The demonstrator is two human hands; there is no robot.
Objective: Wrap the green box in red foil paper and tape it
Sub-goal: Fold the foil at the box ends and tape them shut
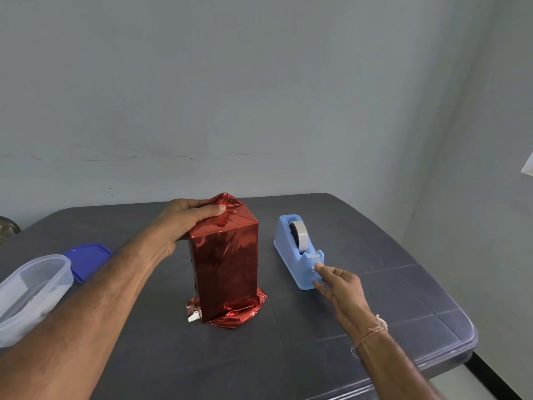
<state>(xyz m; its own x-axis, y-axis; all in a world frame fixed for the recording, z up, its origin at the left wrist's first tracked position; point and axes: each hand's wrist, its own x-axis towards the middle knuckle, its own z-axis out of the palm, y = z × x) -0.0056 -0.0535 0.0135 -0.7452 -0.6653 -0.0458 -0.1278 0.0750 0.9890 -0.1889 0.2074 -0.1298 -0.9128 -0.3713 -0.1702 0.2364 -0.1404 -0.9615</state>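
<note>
Sides wrapped already: the box [227, 264] stands upright beneath the left hand [184, 223], which grips its top, thumb pinning the folded red foil paper [230, 316]. Bottom flaps flare loose and untaped. The right hand [340, 290] stretches its fingers to the tape dispenser [284, 241] just ahead; I can't tell whether it's pinching the tape.

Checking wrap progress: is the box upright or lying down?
Upright: the box stands on end on the table, left hand gripping its top.
</note>
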